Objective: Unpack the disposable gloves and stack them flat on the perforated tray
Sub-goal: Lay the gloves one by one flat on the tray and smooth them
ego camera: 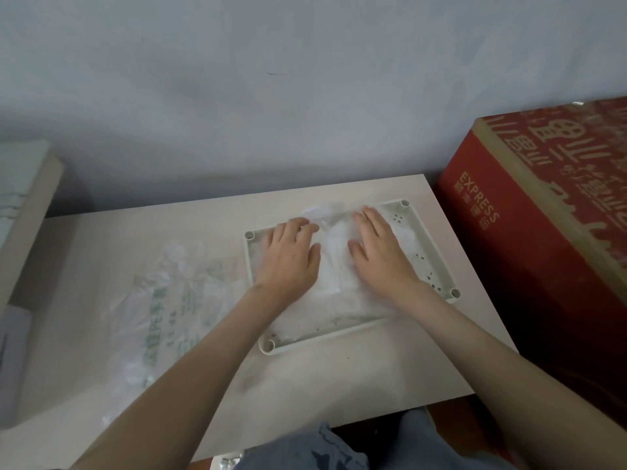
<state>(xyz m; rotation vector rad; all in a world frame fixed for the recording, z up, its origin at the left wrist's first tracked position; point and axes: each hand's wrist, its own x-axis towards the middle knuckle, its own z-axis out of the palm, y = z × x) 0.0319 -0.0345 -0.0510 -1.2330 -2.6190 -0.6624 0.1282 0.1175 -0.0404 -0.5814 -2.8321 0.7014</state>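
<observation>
1. Our left hand [291,257] lies palm down, its grip open and fingers spread, pressing flat on the thin, clear, crinkled disposable gloves [334,266] at the centre of the frame.
2. Our right hand [380,251] lies the same way just beside it, grip open, fingers pointing toward the upper edge of the frame, also resting on the gloves; a strip of the filmy plastic shows between the two hands.
3. The gloves lie in a flat layer inside the pale cream, rectangular perforated plastic tray [429,245], which has round sockets at its corners and small holes visible along its right side.
4. The tray sits on the light, wood-grain surface [339,378], toward its right half.
5. To the left of the tray, a crumpled transparent plastic bag with green printing [169,300] lies on the surface, its near edge just beside the tray's left rim.
6. At the right edge of the frame stands a large red cardboard box printed "EXPRESS" [529,239], close against the surface.
7. A pale grey-blue wall [271,96] fills the upper frame.
</observation>
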